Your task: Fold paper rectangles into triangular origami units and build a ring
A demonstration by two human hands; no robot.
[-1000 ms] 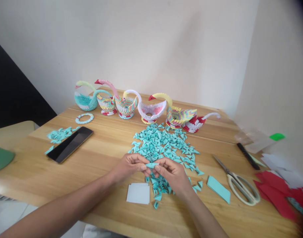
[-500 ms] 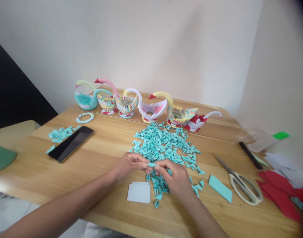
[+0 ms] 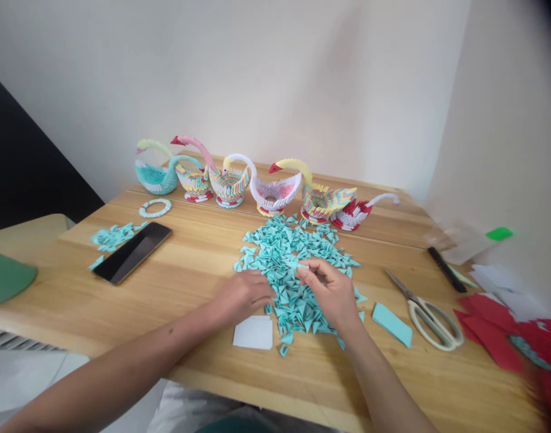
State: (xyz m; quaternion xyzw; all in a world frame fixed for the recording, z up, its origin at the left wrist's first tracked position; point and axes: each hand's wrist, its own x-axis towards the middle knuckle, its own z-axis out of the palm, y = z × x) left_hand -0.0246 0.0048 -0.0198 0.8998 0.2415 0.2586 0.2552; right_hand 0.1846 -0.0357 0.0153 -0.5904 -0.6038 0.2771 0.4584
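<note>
My right hand point(image 3: 332, 294) hovers over the pile of folded turquoise paper triangles point(image 3: 298, 307), pinching one turquoise paper piece point(image 3: 297, 265) between thumb and forefinger. At the pile's left edge, my left hand point(image 3: 248, 294) rests low with its fingers curled together and pointing down. Its fingertips are turned away, so whatever they hold is hidden. Just below that hand lies a small stack of white paper rectangles point(image 3: 252, 334). To the right of my right forearm is a stack of turquoise paper rectangles point(image 3: 391, 323).
Several folded-paper swans point(image 3: 275, 192) line the table's back. On the left are a phone point(image 3: 133, 252), a paper ring point(image 3: 155, 207) and a smaller group of turquoise triangles point(image 3: 113, 236). Scissors point(image 3: 433, 322), red paper point(image 3: 494, 331) and a black cutter-like tool point(image 3: 447, 269) lie right.
Both hands pinched one turquoise piece together earlier. They are now apart: my right hand has risen with a piece, while my left has dropped to the pile's left edge.
</note>
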